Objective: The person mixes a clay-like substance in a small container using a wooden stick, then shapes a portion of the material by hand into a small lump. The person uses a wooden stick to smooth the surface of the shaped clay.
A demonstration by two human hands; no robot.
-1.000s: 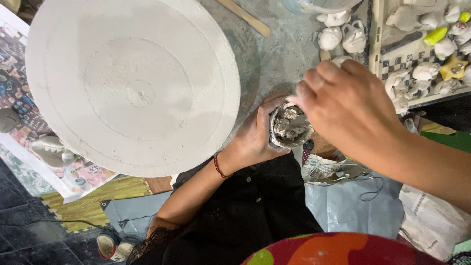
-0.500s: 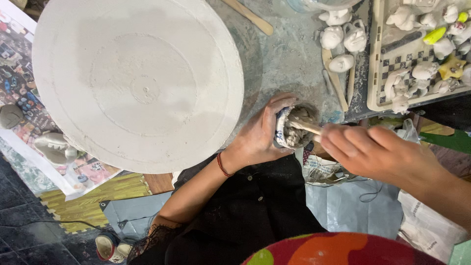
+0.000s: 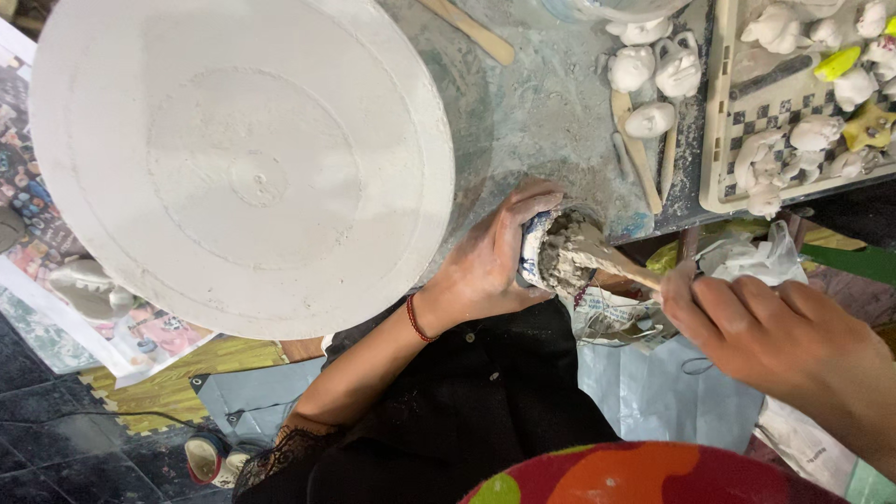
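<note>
Grey, clay-dusted counter (image 3: 551, 112), seen from above; all places given relative to the large round white disc (image 3: 238, 159) that is covering its left part.

- Left hand (image 3: 490, 266): lying just right of the disc's lower edge, smeared with clay, fingers closing around a small cup (image 3: 541, 257). A red thread bracelet (image 3: 413, 319) is sitting on the wrist.
- Cup: blue and white, full of wet grey clay (image 3: 565, 257), being held tilted at the counter's near edge, just beside the disc.
- Right hand (image 3: 756, 327): further right of the disc and lower, closed on the end of a wooden stick (image 3: 616, 266); the stick's other end is sitting in the clay in the cup.
- Small white clay figures (image 3: 653, 70): standing in a cluster on the counter, right of the disc and above the cup.
- Flat wooden tools (image 3: 639, 154): lying among and below those figures.
- Tray (image 3: 714, 121): far right of the disc, pale rim, checkered floor, holding more white figures plus a few yellow ones.
- Crumpled white plastic (image 3: 747, 261): lying below the tray, near the right hand.
- Printed paper (image 3: 37, 233): showing under the disc's left edge.
- Dark clothing (image 3: 467, 420): filling the space below the disc and hands.
</note>
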